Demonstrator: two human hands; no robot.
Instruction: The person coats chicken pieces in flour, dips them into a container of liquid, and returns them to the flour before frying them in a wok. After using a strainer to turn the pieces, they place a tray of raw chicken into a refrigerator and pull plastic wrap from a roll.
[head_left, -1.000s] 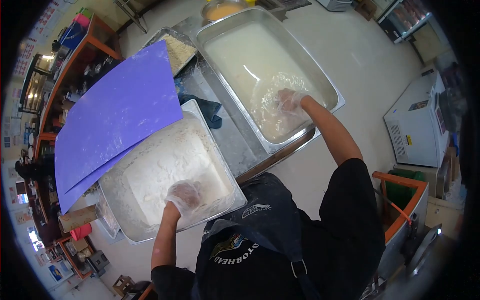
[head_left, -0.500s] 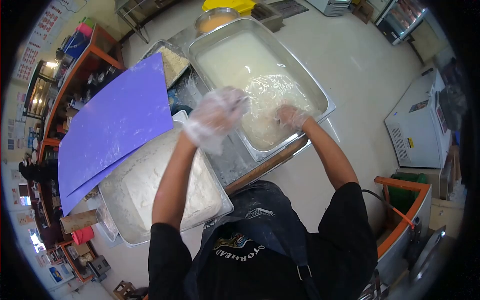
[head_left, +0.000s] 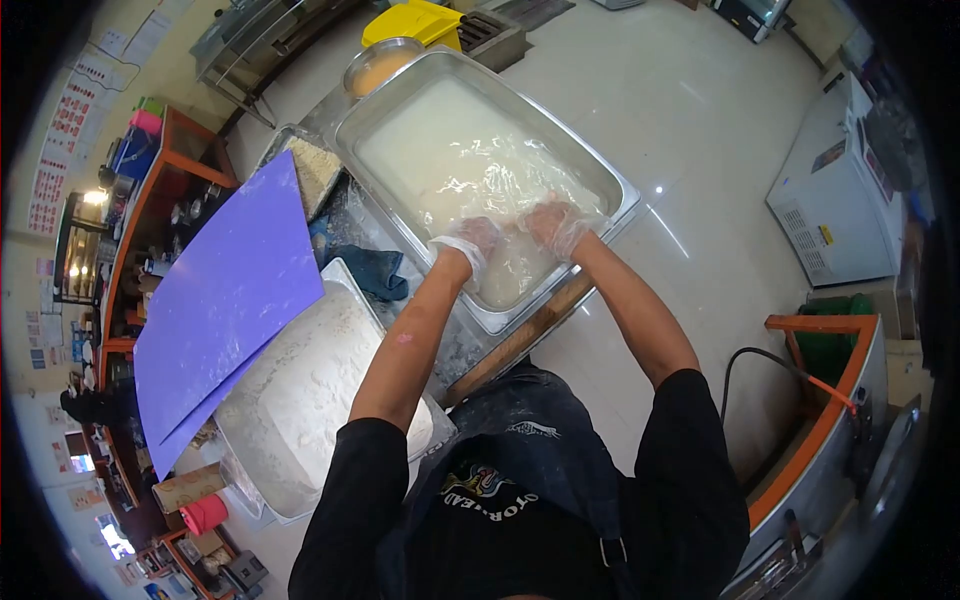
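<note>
Tiled floor, metal worktable: both gloved hands in the milky liq.

Worktable runs diagonally, w/ a wooden edge on the side nearest your apron. The deep steel pan sits on it, ahead of you & a bit R, holding the milky liq; surface is rippled & shiny around your hands. Your L hand, in a clear plastic glove, is at the pan's near end, fingers dipped in & partly hidden; can't tell how wide they are or if they hold anything. Your R hand, same type of glove, is just beside it, near the pan's R corner, fingers bent down to the liq; can't tell if it grips anything either.

L of the deep pan: flour pan w/ white flour, partly covered by overlapping purple sheets. Crumpled blue-green cloth lies btwn the two pans. Past it, a small metal tray of coarse tan crumbs, partly under the sheets. At the deep pan's far end, a round metal bowl holds orange liq, w/ a yellow plastic container near it. White chest freezer stands well off to the R.
</note>
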